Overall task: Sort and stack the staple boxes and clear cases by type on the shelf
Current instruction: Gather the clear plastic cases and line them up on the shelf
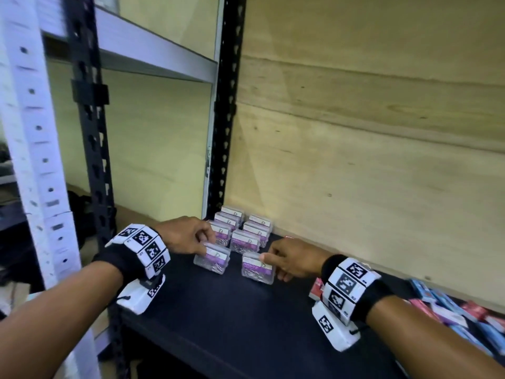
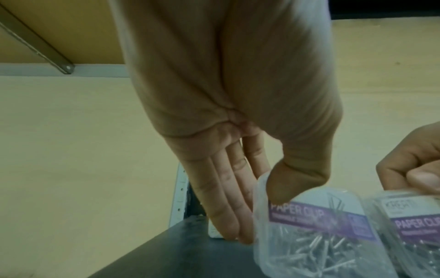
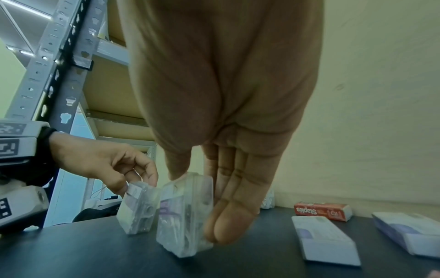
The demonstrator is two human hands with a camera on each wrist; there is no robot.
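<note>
Here, left hand [image 1: 188,236] pinches one clear case [image 1: 212,258] between thumb and fingers; right hand [image 1: 292,259] likewise pinches the adjacent clear case [image 1: 257,268].

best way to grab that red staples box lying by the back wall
Pinch the red staples box across its two long sides from above. It lies flat on the shelf close to the wall, so the rear is cramped; its top face is exposed and apparently clear of the neighbouring boxes.

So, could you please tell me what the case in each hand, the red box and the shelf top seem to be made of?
Left hand's case and right hand's case: clear, glossy plastic, apparently; metal clips show through, under purple paper labels. Red staples box: likely printed card, with folded edges. Shelf top: dark, matte; material unclear.
</note>
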